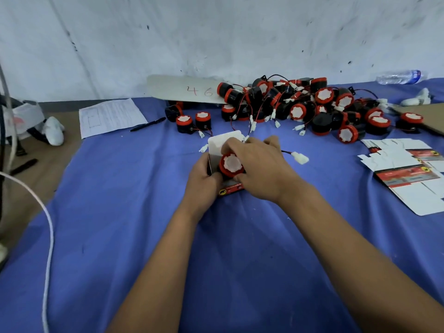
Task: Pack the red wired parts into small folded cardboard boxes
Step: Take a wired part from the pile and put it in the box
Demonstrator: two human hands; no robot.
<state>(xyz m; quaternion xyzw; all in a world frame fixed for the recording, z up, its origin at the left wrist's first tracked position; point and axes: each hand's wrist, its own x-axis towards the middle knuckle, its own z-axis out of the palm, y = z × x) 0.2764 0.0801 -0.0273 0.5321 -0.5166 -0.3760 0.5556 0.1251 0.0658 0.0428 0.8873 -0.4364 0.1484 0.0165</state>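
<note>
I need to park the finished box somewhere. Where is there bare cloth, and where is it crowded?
Bare blue cloth lies left of the left hand, below the paper and pen, and nearer, around the forearms. Crowded: the pile of parts behind the box, and the flat cartons at right.

A scuffed, grey-white painted wall stands behind the worktop's wrinkled blue cloth cover; brown floor shows left.

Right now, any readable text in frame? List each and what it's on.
"46": handwritten in red on the white board against the wall.
Paper sheet: form print, too small to read.
Small box held by both hands: print blurred.
Flat box blanks: print blurred.
Water bottle label: unreadable.
</note>
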